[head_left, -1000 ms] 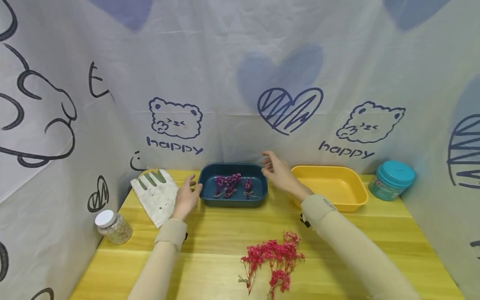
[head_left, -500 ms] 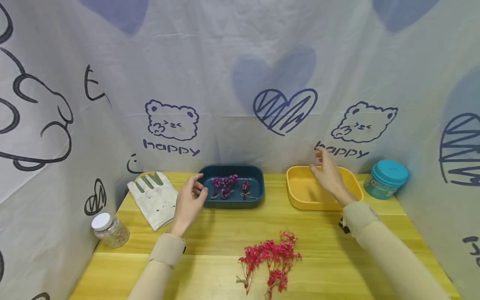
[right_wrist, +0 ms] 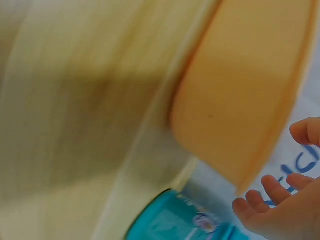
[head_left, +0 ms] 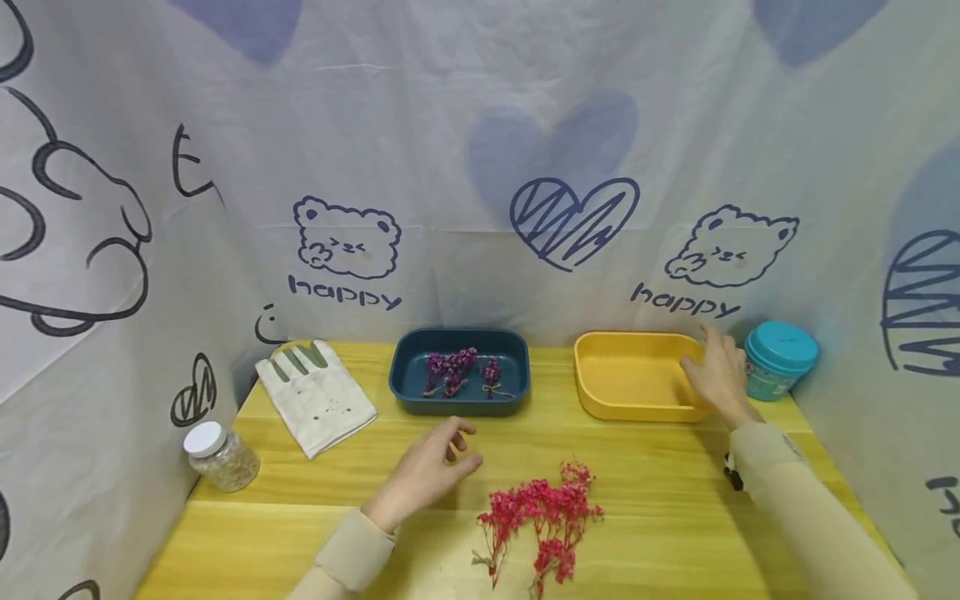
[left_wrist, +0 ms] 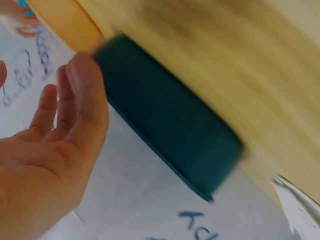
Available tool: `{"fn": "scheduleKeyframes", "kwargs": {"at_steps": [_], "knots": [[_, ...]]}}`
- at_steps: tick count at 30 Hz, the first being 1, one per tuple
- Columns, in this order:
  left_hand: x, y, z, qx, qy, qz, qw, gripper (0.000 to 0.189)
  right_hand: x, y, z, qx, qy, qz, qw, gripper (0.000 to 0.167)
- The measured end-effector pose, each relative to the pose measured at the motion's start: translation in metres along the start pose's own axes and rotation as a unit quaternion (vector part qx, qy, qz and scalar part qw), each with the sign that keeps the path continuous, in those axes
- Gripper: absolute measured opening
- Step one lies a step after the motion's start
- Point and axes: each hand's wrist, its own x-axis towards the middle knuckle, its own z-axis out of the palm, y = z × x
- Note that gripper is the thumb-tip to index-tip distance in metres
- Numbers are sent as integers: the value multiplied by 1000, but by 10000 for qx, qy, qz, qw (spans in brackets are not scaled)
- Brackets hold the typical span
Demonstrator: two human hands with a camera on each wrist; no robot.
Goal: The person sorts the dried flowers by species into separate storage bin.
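Observation:
My left hand [head_left: 429,467] is over the wooden table, its fingers loosely bent around nothing. It lies in front of a dark blue tray [head_left: 459,408], which holds small sprigs of purple dried flowers [head_left: 452,367]. To the right of this hand lie pink dried flowers [head_left: 543,504] on thin stems. My right hand [head_left: 722,375] overlaps the right end of a yellow tray [head_left: 637,412], fingers parted with nothing between them. Just beyond it stands a teal lidded jar [head_left: 780,362]. In the right wrist view, the fingertips [right_wrist: 274,189] appear beside the yellow tray's rim.
A folded white cloth [head_left: 322,408] with green stripes lies left of the blue tray. Near the table's left edge stands a clear jar [head_left: 228,465] with a white lid. Printed white sheets [head_left: 465,275] enclose the table at the back and sides.
My left hand has come away from the blue tray's left end, moving right and towards me. My right hand has travelled right, from beside the blue tray across the yellow one to its right end.

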Motion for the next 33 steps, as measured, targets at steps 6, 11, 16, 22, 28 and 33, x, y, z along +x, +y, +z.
{"fn": "scheduleKeyframes", "kwargs": {"at_steps": [6, 11, 16, 22, 28, 33], "knots": [[-10, 8, 26, 172, -631, -59, 9978, 56, 0, 18, 4, -52, -298, 468, 9984, 73], [-18, 10, 41, 434, -1052, -87, 9935, 62, -1, 27, 5, -48, -680, 908, 9935, 75], [-22, 11, 54, 775, -1299, -50, 9885, 64, -2, 34, 4, -106, -1077, 1235, 9864, 67], [-27, 14, 66, 1498, -1130, -2, 9822, 68, -4, 37, 3, -395, -1203, 1321, 9831, 44], [-31, 18, 69, 1529, -1090, -13, 9822, 58, -3, 36, 4, -447, -1269, 1371, 9814, 43], [-31, 18, 65, 1191, -1057, -62, 9872, 58, -4, 34, 4, -476, -1240, 1278, 9829, 39]]}}
